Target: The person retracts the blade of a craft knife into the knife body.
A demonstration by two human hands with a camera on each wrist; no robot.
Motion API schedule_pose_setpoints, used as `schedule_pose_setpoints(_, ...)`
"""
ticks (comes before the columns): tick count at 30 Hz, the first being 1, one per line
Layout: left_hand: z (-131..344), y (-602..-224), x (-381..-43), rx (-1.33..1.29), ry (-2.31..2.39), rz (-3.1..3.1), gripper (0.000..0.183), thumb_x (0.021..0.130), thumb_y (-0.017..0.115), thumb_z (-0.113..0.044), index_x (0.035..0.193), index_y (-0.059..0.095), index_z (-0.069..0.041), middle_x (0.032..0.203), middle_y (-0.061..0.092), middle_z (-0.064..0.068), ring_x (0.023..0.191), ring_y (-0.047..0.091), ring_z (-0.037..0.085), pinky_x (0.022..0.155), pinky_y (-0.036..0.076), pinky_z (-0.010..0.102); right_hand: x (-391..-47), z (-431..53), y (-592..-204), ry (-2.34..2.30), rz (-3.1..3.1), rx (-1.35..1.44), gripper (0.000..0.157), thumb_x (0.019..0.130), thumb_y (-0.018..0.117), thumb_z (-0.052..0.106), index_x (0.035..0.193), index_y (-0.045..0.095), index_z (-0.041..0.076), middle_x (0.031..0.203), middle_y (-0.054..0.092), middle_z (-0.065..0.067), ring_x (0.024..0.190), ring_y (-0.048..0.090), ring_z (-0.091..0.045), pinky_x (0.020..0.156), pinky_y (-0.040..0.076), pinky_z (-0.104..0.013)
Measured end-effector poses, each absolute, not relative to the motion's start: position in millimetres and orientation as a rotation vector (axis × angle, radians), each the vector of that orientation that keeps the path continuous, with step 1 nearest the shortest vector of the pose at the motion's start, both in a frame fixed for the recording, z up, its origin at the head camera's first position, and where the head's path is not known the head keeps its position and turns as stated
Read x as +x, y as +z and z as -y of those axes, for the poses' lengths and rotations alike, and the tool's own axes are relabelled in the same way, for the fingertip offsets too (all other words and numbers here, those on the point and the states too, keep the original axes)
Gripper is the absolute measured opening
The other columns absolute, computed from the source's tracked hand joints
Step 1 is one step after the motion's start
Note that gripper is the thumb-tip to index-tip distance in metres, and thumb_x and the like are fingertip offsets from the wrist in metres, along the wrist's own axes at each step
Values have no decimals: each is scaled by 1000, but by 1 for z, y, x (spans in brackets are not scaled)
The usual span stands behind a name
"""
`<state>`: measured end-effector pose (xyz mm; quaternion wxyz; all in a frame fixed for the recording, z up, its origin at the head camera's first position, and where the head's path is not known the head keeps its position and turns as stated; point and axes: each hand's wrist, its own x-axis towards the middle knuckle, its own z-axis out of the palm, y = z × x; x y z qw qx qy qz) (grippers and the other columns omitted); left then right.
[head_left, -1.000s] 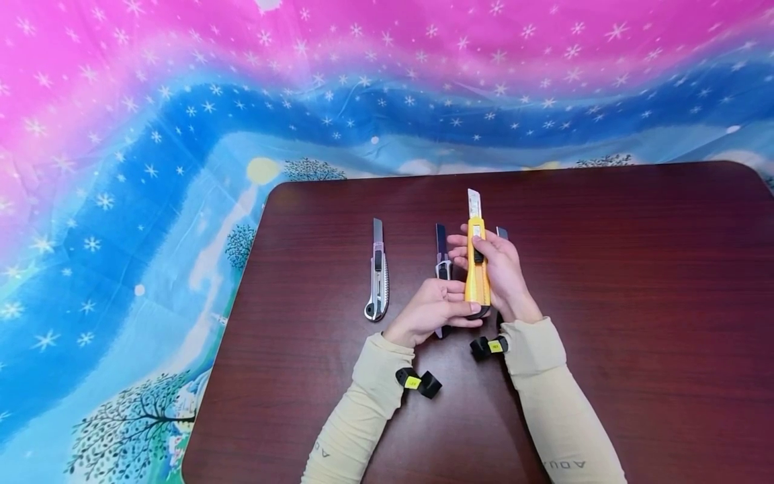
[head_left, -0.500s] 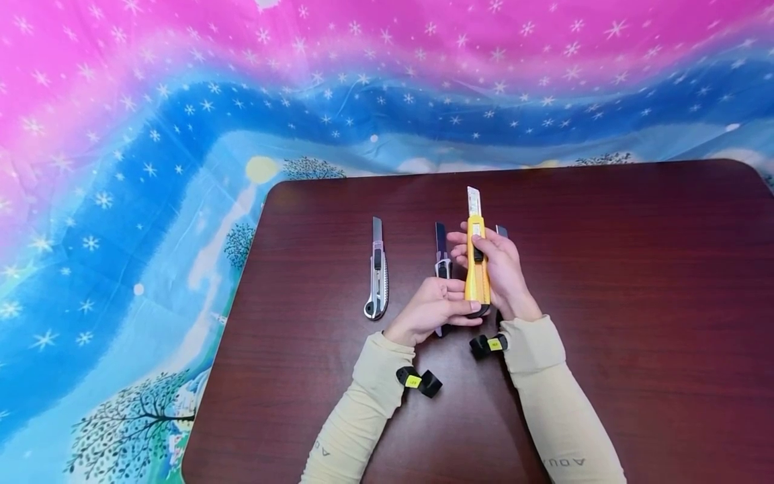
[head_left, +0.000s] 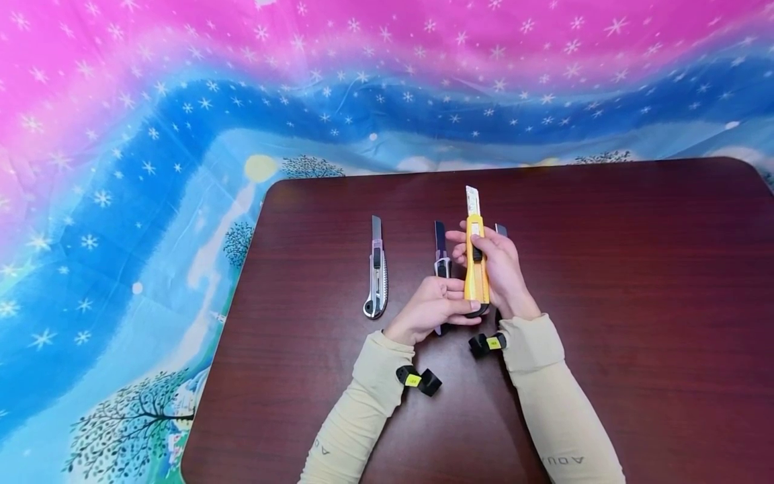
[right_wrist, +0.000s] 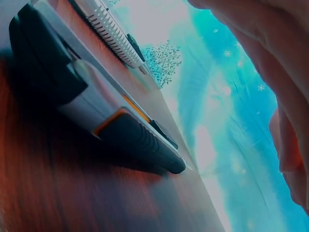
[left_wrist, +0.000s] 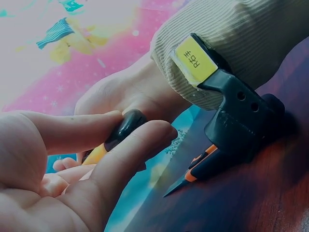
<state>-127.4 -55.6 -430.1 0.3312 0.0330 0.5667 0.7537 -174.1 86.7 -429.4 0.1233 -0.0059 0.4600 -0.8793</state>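
A yellow snap-off utility knife (head_left: 476, 282) is held above the table, blade extended and pointing away. My left hand (head_left: 431, 309) pinches its black end cap (left_wrist: 126, 128) between thumb and finger. Higher up, my right hand (head_left: 506, 272) grips the yellow body, thumb on the black slider (head_left: 478, 251). Beneath the hands lies a dark-bladed utility knife (head_left: 440, 238), partly covered by the left hand. The right hand hides most of another utility knife (head_left: 501, 230), seen as grey, black and orange in the right wrist view (right_wrist: 130, 135).
To the left, a silver utility knife (head_left: 377, 275) lies on the dark wooden table (head_left: 302, 349), blade out and pointing away. Behind the table hangs a pink and blue snowflake-patterned cloth (head_left: 387, 87). Both wrists wear black camera mounts (head_left: 428, 382) over beige sleeves.
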Motion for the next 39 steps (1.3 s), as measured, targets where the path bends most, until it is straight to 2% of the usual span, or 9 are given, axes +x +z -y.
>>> schedule_pose_setpoints(7, 60, -429, -128, 82, 1981, -1494, 35, 89, 55, 14, 124, 52, 18, 121, 55, 40, 88, 68, 18, 86, 59, 40, -175, -82, -431, -2590, -1338, -37, 28, 102, 32, 0, 129, 39, 0, 106, 70, -6, 73, 60, -12, 66, 55, -18)
schedule_pose_setpoints(14, 61, -431, -130, 96, 1985, -1499, 36, 90, 55, 13, 126, 52, 17, 123, 55, 39, 91, 68, 20, 87, 59, 40, -175, -84, -431, -2553, -1319, -47, 28, 103, 36, 5, 130, 39, 3, 109, 69, -6, 79, 63, -13, 71, 56, -20)
schedule_pose_setpoints(23, 62, -433, -133, 80, 2013, -1522, 39, 88, 56, 14, 127, 52, 16, 125, 56, 36, 88, 67, 15, 86, 59, 41, -172, -86, -426, -2425, -1367, 117, 27, 104, 40, 15, 128, 44, 4, 101, 72, -5, 87, 71, -16, 83, 60, -27)
schedule_pose_setpoints(33, 60, -437, -131, 83, 1976, -1477, 40, 89, 55, 14, 129, 50, 16, 126, 55, 36, 87, 67, 14, 88, 58, 42, -165, -87, -429, -2562, -1225, 109, 33, 103, 38, 8, 135, 37, -3, 109, 70, -12, 99, 71, -23, 91, 56, -33)
schedule_pose_setpoints(39, 59, -435, -134, 93, 1956, -1492, 39, 89, 54, 14, 128, 51, 16, 126, 55, 35, 88, 67, 14, 89, 57, 43, -167, -85, -429, -2602, -1222, 43, 37, 103, 37, 6, 138, 35, -6, 121, 66, -15, 104, 69, -26, 93, 56, -33)
